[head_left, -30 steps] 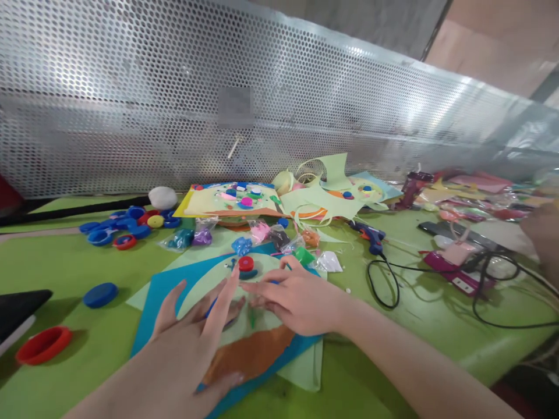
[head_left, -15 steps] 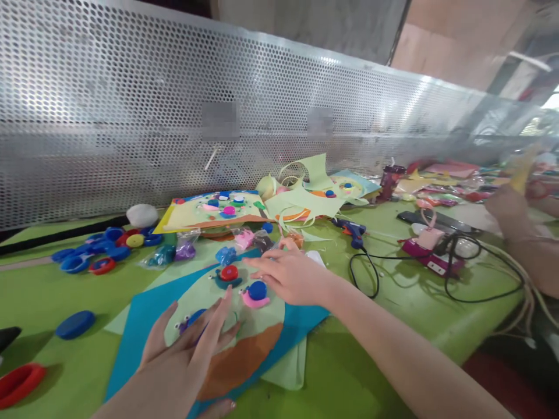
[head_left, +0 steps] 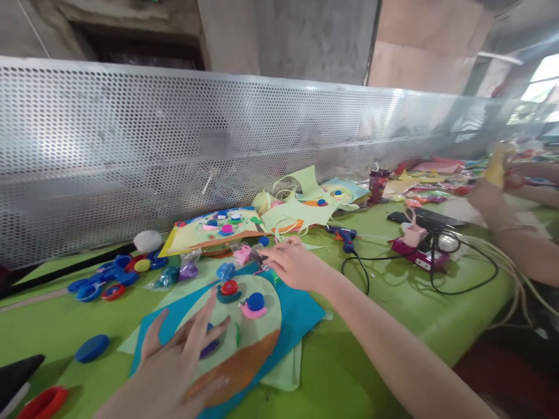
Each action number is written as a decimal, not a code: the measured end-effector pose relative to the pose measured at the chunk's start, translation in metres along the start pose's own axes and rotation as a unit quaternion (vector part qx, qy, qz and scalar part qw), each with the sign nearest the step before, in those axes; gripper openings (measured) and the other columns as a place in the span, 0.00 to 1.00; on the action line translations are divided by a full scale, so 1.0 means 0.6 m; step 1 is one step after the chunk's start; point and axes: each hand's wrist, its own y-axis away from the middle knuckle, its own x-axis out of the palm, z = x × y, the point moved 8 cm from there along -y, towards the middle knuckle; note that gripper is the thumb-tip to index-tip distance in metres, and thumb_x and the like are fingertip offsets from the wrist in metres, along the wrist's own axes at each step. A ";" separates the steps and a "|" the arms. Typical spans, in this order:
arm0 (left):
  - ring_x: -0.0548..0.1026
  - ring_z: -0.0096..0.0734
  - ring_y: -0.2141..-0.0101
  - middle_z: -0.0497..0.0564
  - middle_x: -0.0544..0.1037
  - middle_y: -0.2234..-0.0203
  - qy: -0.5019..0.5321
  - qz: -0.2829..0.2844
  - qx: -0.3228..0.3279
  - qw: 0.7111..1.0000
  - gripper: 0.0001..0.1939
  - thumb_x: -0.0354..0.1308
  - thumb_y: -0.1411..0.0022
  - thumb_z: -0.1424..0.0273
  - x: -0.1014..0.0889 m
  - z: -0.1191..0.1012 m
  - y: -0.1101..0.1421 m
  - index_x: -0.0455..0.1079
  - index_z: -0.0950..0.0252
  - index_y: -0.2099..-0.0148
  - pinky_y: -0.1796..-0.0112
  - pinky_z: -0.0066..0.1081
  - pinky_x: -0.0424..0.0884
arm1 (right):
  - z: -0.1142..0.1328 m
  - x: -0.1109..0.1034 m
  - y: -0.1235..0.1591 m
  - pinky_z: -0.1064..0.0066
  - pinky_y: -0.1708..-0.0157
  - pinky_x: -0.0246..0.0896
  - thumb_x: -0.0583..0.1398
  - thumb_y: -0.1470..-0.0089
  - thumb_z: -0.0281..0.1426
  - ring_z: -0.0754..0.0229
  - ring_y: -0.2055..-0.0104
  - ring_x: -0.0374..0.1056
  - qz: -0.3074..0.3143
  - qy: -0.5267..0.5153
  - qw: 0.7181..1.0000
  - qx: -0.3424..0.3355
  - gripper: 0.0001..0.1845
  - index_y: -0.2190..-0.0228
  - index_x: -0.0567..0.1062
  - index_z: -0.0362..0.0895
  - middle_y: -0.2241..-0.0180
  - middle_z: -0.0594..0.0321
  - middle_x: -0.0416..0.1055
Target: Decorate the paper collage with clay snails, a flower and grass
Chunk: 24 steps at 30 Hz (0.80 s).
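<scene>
My left hand (head_left: 179, 355) lies with spread fingers over a blue craft sheet (head_left: 301, 302). The sheet carries a pale green round with a brown patch (head_left: 253, 366). On the round sit a snail with a red cap shell (head_left: 229, 288) and a pink snail with a blue cap shell (head_left: 255, 304). A purple piece (head_left: 211, 348) is partly hidden under my left fingers. Past the sheet's far edge, the bent fingers of my right hand (head_left: 290, 265) are drawn together beside a dark clay packet (head_left: 257, 258); what they hold is hidden. Blue clay (head_left: 226, 271) and pink clay (head_left: 242, 254) lie near.
Bottle-cap rings (head_left: 109, 276) and a blue cap (head_left: 92, 348) lie left. A glue gun (head_left: 344, 237) with its cord, a power strip (head_left: 419, 256) and a cup (head_left: 378, 185) are right. A perforated metal panel (head_left: 131, 157) stands behind. Another person's hand (head_left: 484, 198) holds something yellow.
My right hand has moved off the snails to the clay packets, its fingers drawing in. My left hand stays on the sheet. The view has tilted up slightly.
</scene>
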 end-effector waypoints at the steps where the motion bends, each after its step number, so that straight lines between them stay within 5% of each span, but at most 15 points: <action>1: 0.54 0.49 0.40 0.38 0.68 0.46 -0.003 0.021 0.004 1.000 0.48 0.47 0.48 0.48 0.004 -0.007 -0.002 0.06 0.37 0.45 0.46 0.63 0.19 | -0.009 -0.003 0.000 0.57 0.51 0.46 0.48 0.40 0.26 0.55 0.54 0.65 -0.008 0.001 1.000 0.013 0.21 0.46 0.63 0.40 0.60 0.52 0.73; 6: 0.48 0.47 0.39 0.37 0.62 0.42 -0.005 0.073 0.000 0.997 0.48 0.45 0.47 0.47 0.018 -0.017 -0.005 0.04 0.39 0.46 0.47 0.61 0.15 | -0.049 -0.019 0.003 0.57 0.50 0.46 0.49 0.40 0.26 0.55 0.54 0.65 -0.043 0.007 0.996 0.071 0.20 0.47 0.65 0.39 0.61 0.52 0.73; 15: 0.45 0.43 0.37 0.38 0.64 0.43 0.064 0.022 0.043 0.997 0.44 0.45 0.41 0.53 0.013 -0.022 -0.006 0.08 0.40 0.43 0.46 0.59 0.17 | -0.071 -0.024 0.006 0.55 0.54 0.61 0.55 0.41 0.34 0.55 0.54 0.66 -0.056 0.019 0.992 0.112 0.16 0.52 0.67 0.41 0.54 0.56 0.67; 18: 0.51 0.43 0.39 0.39 0.68 0.45 0.081 -0.007 0.035 0.996 0.42 0.44 0.40 0.54 0.006 -0.018 -0.012 0.10 0.41 0.42 0.44 0.58 0.21 | -0.080 -0.028 0.008 0.58 0.58 0.65 0.56 0.42 0.35 0.56 0.56 0.66 -0.061 0.018 0.990 0.128 0.17 0.53 0.67 0.41 0.53 0.56 0.66; 24: 0.48 0.48 0.38 0.50 0.66 0.44 0.089 -0.046 0.030 0.995 0.44 0.41 0.38 0.55 -0.005 -0.010 -0.019 0.05 0.53 0.41 0.45 0.61 0.24 | -0.111 -0.038 0.018 0.59 0.58 0.65 0.56 0.42 0.35 0.56 0.56 0.66 -0.062 0.019 0.979 0.193 0.17 0.52 0.67 0.41 0.53 0.56 0.66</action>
